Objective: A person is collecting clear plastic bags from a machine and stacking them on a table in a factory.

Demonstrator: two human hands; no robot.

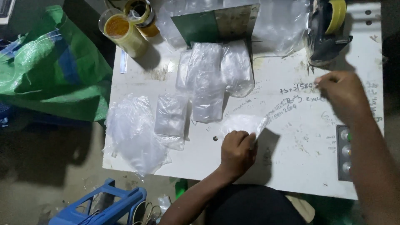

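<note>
You are working over a white surface (pixel 291 166) that is carrying everything here, with a green and blue woven sack (pixel 46 66) lying off its left edge. Loose clear plastic bags (pixel 137 133) are spreading across the left half, and a stack of flat ones (pixel 208 79) is sitting below a green metal plate (pixel 216 25). A black tape dispenser (pixel 325 33) is standing at the top right, well apart from the two yellow tape rolls (pixel 125 31) at the top left. Your left hand (pixel 236 152) is clenching around a small clear plastic bag (pixel 243 125) near the surface's front edge. Your right hand (pixel 343 93) is pinching its fingertips together below the dispenser; I cannot tell whether it is gripping anything.
</note>
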